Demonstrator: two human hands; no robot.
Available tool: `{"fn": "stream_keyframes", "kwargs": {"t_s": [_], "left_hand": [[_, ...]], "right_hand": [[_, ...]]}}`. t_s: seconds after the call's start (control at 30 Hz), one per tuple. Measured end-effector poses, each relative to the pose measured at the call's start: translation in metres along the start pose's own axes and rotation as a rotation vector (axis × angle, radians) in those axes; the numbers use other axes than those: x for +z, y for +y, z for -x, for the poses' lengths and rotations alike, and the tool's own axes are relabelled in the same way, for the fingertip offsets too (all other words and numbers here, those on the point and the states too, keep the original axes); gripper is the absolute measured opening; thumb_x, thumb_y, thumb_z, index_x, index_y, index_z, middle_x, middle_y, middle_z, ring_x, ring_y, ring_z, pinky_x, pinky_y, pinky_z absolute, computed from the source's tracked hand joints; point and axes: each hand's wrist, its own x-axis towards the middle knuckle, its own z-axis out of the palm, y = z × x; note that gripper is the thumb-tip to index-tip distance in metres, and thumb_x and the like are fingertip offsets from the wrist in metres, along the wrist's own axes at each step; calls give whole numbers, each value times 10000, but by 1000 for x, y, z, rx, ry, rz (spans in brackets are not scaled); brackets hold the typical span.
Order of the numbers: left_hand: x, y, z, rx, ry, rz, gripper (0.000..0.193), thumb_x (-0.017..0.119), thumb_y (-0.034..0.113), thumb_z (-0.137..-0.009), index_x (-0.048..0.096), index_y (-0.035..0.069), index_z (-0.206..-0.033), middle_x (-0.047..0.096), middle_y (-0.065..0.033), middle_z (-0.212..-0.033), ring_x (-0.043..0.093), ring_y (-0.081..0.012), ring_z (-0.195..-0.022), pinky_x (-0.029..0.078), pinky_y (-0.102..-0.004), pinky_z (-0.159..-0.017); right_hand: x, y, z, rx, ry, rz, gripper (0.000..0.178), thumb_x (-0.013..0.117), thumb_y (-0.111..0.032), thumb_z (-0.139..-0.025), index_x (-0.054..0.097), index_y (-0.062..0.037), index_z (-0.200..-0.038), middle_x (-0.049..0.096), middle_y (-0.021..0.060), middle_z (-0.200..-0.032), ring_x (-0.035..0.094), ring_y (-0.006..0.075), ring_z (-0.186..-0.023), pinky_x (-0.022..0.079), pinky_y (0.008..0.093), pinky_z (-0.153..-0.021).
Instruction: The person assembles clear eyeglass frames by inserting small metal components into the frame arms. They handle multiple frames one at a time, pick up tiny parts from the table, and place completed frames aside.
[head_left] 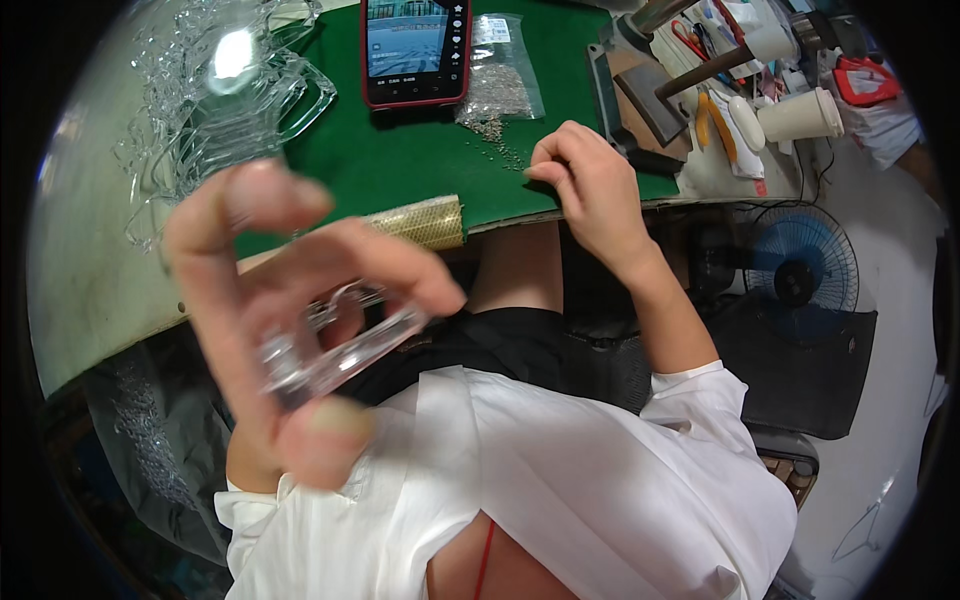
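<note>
- In the head view, at left and close to the camera, the left hand [225,320] has its fingers curled around a clear, hard-looking plastic piece of open frame shape [365,350]; the grip seems firm, but the hand is blurred, so I cannot tell every contact.
- At the front part of the green flat mat [340,160], the right hand [597,190] has its thumb and index finger in a narrow pinch, just beside the scatter of tiny, silver-grey metallic-looking pieces [494,135]. Whether a piece is between the tips, I cannot tell.
- These tiny pieces spread from the mouth of a clear plastic bag [500,90], which lies to the right of the black phone with red case [415,60].
- At the upper left, a heap of similar clear plastic pieces [190,110] lies on the table, apart from the held one.
- In my judgement, the step in hand is to pick one tiny piece while the clear frame is kept ready.
- The next move probably calls for a fine fingertip pinch on a single piece, then a steady left hand to receive it.
</note>
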Motion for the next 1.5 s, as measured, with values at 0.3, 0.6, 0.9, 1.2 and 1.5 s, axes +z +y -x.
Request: {"fn": "stream_keyframes", "kwargs": {"t_s": [0.3,0.6,0.9,1.2,1.5], "left_hand": [[44,-33,-35,-11,-452,-71,754,629,397,-866,237,-19,-1357,599,-119,-938,609,-143,-741,496,-260,-683],[60,-42,-42,100,-456,-141,676,608,341,-889,284,-41,-1343,657,-146,-870,669,-195,-802,500,-266,-715],[60,-42,-45,120,-455,-214,652,614,322,-881,311,-44,-1327,670,-168,-894,682,-295,-841,514,-312,-716],[60,-43,-44,225,-390,-361,659,641,301,-851,324,-29,-1325,669,-202,-941,668,-361,-881,518,-328,-726],[61,-42,-44,239,-376,-433,674,640,333,-853,319,-25,-1326,658,-201,-973,671,-355,-868,522,-326,-705]], "right_hand": [[-69,-46,-28,-383,107,-508,284,608,-269,-880,545,-17,-764,519,51,-754,483,156,-687,381,249,-608],[-75,-56,-25,-518,228,-210,210,701,-248,-741,622,-54,-742,564,30,-721,494,172,-670,371,268,-580],[-78,-50,-25,-453,192,-326,182,772,-162,-629,679,-54,-743,573,36,-746,508,156,-692,387,253,-591],[-76,-51,-25,-459,189,-339,184,773,-135,-657,660,-34,-760,562,62,-773,518,150,-678,403,242,-565],[-72,-55,-16,-315,214,-456,178,771,-64,-651,641,-18,-763,549,55,-772,506,130,-672,386,222,-559]]}}
